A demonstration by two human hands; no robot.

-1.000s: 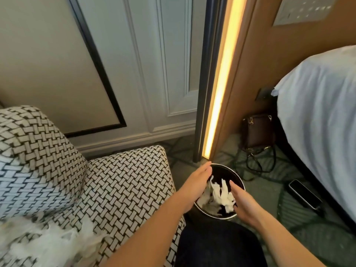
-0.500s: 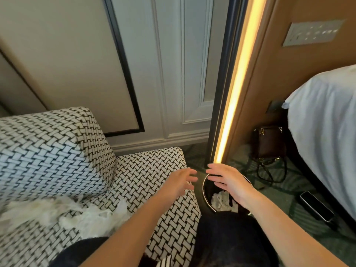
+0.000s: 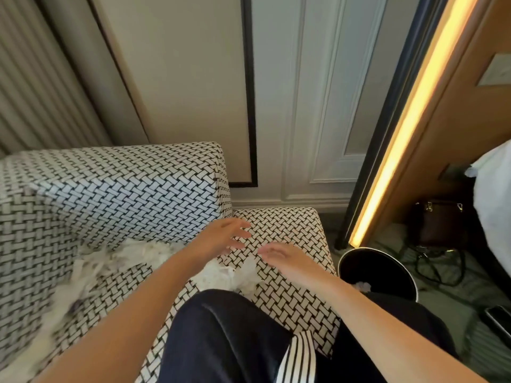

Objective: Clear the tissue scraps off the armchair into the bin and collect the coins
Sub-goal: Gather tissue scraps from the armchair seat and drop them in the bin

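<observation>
White tissue scraps (image 3: 143, 252) lie strewn across the seat of the black-and-white woven armchair (image 3: 290, 233), from its left side to a clump near my knee. My left hand (image 3: 221, 240) hovers over the seat with fingers spread and holds nothing. Just to its right, my right hand (image 3: 284, 258) is also over the seat, fingers relaxed and empty. The round black bin (image 3: 356, 262) stands on the floor right of the chair, with some tissue inside. No coins are visible.
A lit vertical strip (image 3: 406, 125) and a panelled wall rise behind the chair. A brown handbag (image 3: 439, 222) with a cable sits on the carpet by the white bed (image 3: 495, 194). A phone (image 3: 497, 319) lies on the floor at right. My dark-trousered knee (image 3: 221, 335) is below.
Both hands have left the bin, where they dropped tissue, and moved left over the armchair seat. The view has swung left too, showing more of the chair.
</observation>
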